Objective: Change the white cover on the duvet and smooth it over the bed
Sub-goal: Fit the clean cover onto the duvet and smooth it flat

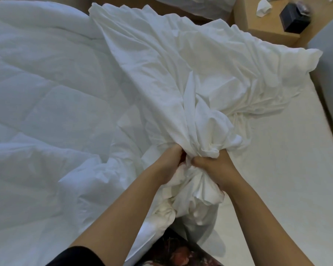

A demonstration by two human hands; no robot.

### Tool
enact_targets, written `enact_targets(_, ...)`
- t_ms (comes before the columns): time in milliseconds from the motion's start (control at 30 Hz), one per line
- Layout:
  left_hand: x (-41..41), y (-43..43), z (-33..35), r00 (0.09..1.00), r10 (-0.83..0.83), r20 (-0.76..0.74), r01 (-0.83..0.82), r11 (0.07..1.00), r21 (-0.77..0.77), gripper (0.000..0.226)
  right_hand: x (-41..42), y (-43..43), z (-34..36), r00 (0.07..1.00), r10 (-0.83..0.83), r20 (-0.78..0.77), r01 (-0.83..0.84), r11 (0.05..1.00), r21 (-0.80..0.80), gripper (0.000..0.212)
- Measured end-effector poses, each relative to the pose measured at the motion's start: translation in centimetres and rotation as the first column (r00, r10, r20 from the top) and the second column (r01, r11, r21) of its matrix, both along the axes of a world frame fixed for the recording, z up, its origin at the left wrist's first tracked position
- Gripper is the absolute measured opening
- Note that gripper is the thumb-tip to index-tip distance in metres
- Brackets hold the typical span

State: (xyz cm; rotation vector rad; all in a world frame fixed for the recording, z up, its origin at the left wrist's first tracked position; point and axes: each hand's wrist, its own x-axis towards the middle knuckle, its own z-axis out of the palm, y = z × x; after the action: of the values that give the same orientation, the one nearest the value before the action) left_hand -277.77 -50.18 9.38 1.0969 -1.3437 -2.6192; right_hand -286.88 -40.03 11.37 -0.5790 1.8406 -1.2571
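Note:
The white cover [181, 70] lies crumpled across the middle and right of the bed, fanning out toward the far side. Its near end is gathered into a thick bunch. My left hand [169, 166] and my right hand [217, 169] both grip that bunch, close together, fingers closed around the cloth. The quilted white duvet [42, 112] spreads bare over the left half of the bed, partly under the cover's left edge. More bunched cloth hangs below my hands.
The bare mattress sheet [277, 169] shows on the right. A wooden nightstand [267, 31] stands at the far right, with a black box [294, 18] and a crumpled white tissue [263, 8] on it. A pillow [196, 4] lies at the top.

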Motion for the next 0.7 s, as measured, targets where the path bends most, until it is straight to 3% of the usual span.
enact_targets(67, 0.3, 0.0, 0.0, 0.983, 0.059, -0.171, -0.035, 0.989, 0.141, 0.047, -0.4, 0.2, -0.2, 1.000, 0.000, -0.018, 0.000, 1.000, -0.003, 0.036)
enact_targets(133, 0.6, 0.1, 0.2, 0.969, 0.011, -0.248, 0.032, 0.985, 0.169, 0.058, -0.5, 0.4, -0.5, 0.999, 0.007, -0.042, -0.008, 1.000, -0.018, 0.034)
enact_targets(300, 0.0, 0.8, 0.9, 0.973, -0.227, -0.043, 0.220, 0.966, -0.133, 0.071, 0.6, 0.2, -0.3, 0.998, -0.035, -0.048, 0.031, 0.996, -0.084, 0.026)
enact_targets(433, -0.1, 0.6, 0.8, 0.977, -0.214, -0.017, 0.211, 0.972, -0.101, 0.066, 0.9, -0.2, -0.2, 0.994, -0.040, -0.102, 0.030, 0.995, -0.093, 0.031)
enact_targets(567, 0.8, -0.1, 0.6, 0.965, -0.245, -0.091, 0.243, 0.970, -0.032, 0.077, 0.7, -0.2, 0.2, 0.989, 0.090, -0.118, -0.098, 0.993, -0.061, 0.035)
enact_targets(633, 1.2, 0.2, 0.2, 0.973, -0.207, -0.103, 0.203, 0.978, -0.047, 0.086, 0.1, -0.4, 1.0, 0.967, 0.230, -0.110, -0.233, 0.973, -0.009, 0.041)
enact_targets(700, 1.2, 0.8, -0.1, 0.986, -0.128, -0.111, 0.120, 0.990, -0.075, 0.080, -0.2, -0.7, 1.6, 0.919, 0.380, -0.110, -0.372, 0.924, 0.083, 0.047)
